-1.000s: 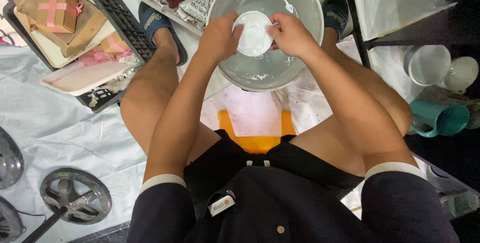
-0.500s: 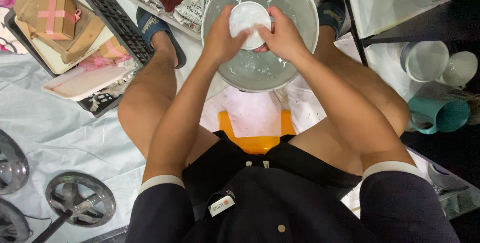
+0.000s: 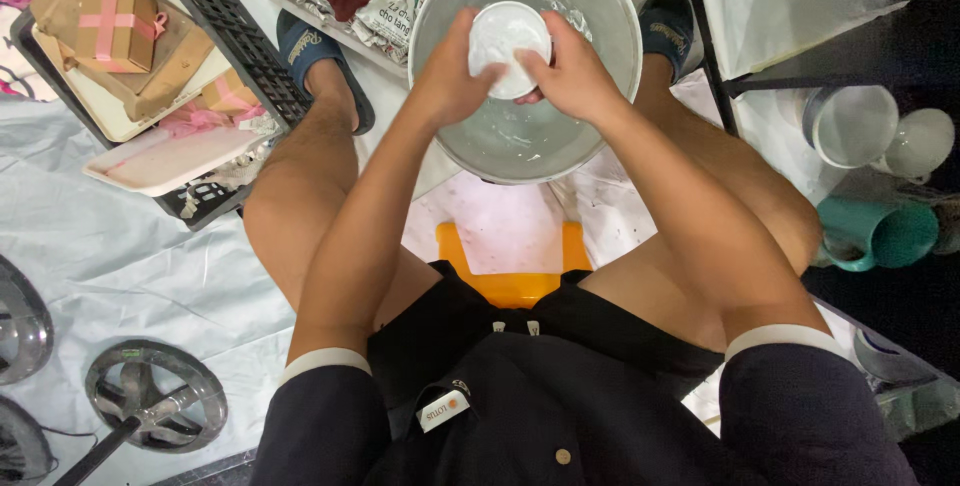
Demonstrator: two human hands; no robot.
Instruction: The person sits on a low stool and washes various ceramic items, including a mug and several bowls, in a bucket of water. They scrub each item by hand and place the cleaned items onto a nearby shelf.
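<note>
both hands grip a small white bowl (image 3: 508, 41) over a large metal basin (image 3: 525, 56) of water on the floor: the left hand (image 3: 455, 71) clasps its left rim, the right hand (image 3: 570, 71) its right rim. a teal mug (image 3: 885, 234) sits well apart.

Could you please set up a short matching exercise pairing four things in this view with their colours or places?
Things:
1. small bowl
2. mug
3. stool
4. cardboard box

Descriptions:
A. orange, under the seated person
B. white, held by both hands over the big metal basin
C. brown with a pink tape cross, on a tray at upper left
D. teal, lying on its side at the right

Pairs: 1-B, 2-D, 3-A, 4-C
</note>
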